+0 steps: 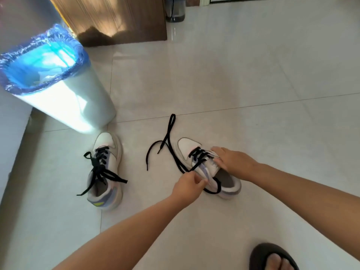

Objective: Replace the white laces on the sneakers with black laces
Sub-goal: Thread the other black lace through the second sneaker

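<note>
Pale tiled floor (243, 78) everywhere, serving as the work surface, everything set low within arm's reach. Top left, a white bin (64, 106) with a blue liner (39, 61), parked just beyond the left sneaker's toe, likely handy for discards; something white inside, too blurred to name. Wooden cabinet (116, 18) behind, a grey pedal bin (175, 9) further back. Bottom right, a foot in a dark slipper (272, 258).

Left sneaker (106, 168): set aside, apart from the action, toe pointing away, black lace (101, 170) crossed up the eyelets, ends splayed loose over the sides, seemingly threaded but not tied. No white lace visible on either shoe.

Right sneaker (210, 168): the one in hand, toe away, heel toward the person, so the eyelets face up and open to both arms. Second black lace (169, 145) crossed through the lower eyelets only, upper ones apparently yet to fill; long slack trailing out over the floor to the left in a loop, one tip lying near the toe.

Right hand (233, 162): laid over the tongue and right flank of the shoe, fingers spread and pressing down, probably pinning it against the pull; not clear whether anything is pinched underneath.

Left hand (187, 184): curled tight, pinching the lace just beside the left eyelet row, strand taut from fist to shoe — looks like drawing slack through.

Judged well along: one shoe threaded, the other roughly halfway.
</note>
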Tool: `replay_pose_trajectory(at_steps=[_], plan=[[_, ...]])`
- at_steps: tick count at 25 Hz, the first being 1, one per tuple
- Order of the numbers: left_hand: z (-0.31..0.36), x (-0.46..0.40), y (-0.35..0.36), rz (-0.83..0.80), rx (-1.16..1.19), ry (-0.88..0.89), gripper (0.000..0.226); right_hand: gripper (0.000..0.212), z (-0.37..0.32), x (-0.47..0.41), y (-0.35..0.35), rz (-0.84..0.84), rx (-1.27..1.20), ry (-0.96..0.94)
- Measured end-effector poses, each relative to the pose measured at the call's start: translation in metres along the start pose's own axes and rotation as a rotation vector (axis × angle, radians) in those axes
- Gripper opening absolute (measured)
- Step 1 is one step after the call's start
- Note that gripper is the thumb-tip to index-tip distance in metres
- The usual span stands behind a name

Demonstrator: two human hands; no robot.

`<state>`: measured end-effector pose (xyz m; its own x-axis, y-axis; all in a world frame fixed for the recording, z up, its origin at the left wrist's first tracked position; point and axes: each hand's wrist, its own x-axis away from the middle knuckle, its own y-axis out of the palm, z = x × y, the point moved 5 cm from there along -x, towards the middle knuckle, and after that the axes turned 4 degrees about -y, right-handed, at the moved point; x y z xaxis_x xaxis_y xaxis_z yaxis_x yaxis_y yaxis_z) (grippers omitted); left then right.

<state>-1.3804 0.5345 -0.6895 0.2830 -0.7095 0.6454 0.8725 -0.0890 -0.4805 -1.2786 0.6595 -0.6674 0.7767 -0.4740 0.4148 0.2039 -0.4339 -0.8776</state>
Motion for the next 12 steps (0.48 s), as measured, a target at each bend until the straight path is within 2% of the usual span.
replay_pose_trajectory(at_steps=[2,4,6,8,10,12], plan=[[0.002,0.002,0.018,-0.026,0.068,-0.08,0.039,0.044,0.012,0.008,-0.004,0.055,-0.247,0.109],[0.004,0.006,0.033,-0.064,0.112,-0.093,0.038,0.046,0.018,0.023,0.0,0.1,-0.381,0.154],[0.008,0.01,0.042,-0.033,-0.089,-0.001,0.032,0.049,0.018,0.037,0.01,0.11,-0.399,0.163],[0.015,0.014,0.043,0.053,-0.275,0.139,0.044,0.053,0.017,0.045,0.021,0.103,-0.358,0.262],[0.021,0.014,0.045,0.095,-0.285,0.169,0.041,0.051,0.018,0.046,0.026,0.101,-0.437,0.414],[0.025,0.013,0.049,0.067,-0.175,0.087,0.035,0.04,0.016,0.04,0.026,0.092,-0.478,0.439]])
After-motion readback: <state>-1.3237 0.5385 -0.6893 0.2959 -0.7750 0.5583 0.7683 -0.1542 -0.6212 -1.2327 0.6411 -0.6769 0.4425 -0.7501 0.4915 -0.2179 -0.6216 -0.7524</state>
